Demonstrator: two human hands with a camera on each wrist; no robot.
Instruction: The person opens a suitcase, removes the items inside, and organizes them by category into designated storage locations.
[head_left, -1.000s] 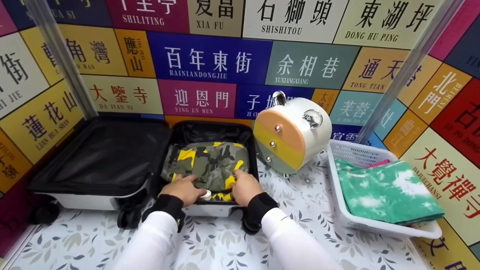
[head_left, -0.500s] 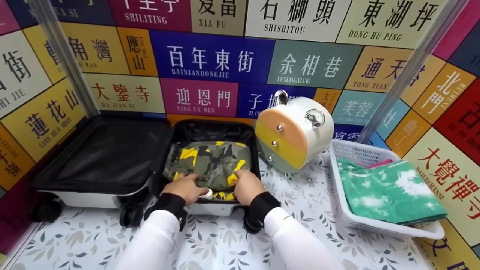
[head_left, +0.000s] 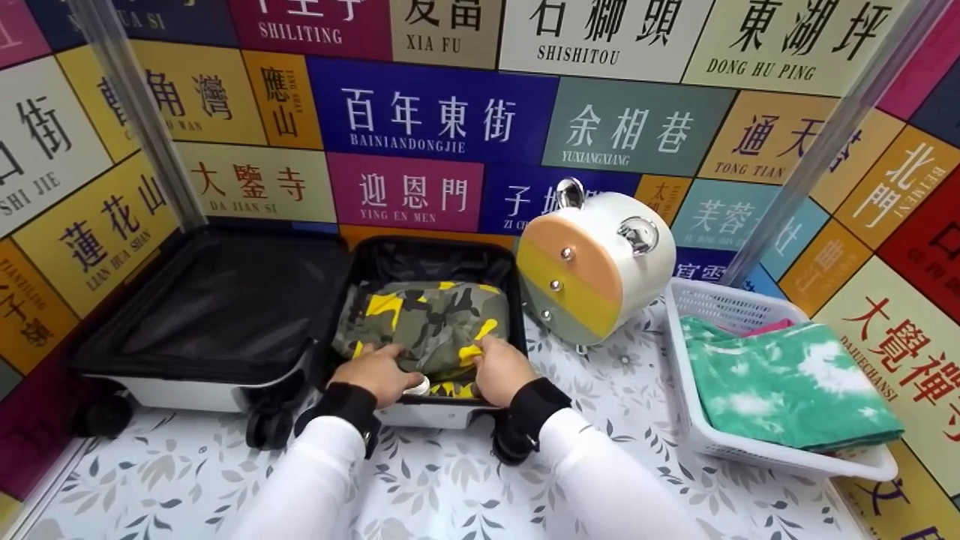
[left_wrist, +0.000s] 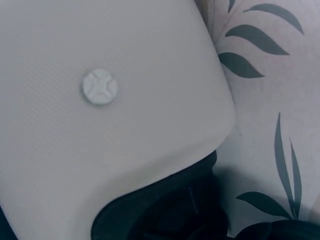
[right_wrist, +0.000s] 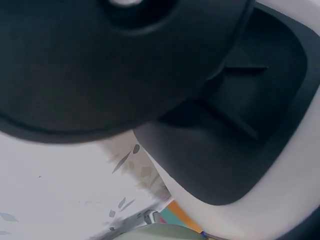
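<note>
Head view: camo garment (head_left: 442, 319) bunched in the suitcase (head_left: 431, 416) — prob. light, soft, floppy, best taken by the near corners. L hand (head_left: 377, 373) rests on its near-left edge, thumb spread, grip can't tell; R hand (head_left: 505, 373) pinches near-right edge.

L wrist: pale, fine-textured shell (left_wrist: 150, 130), round stud (left_wrist: 100, 87).

R wrist: smooth black disc (right_wrist: 80, 80), prob. wheel — no hands visible.
</note>
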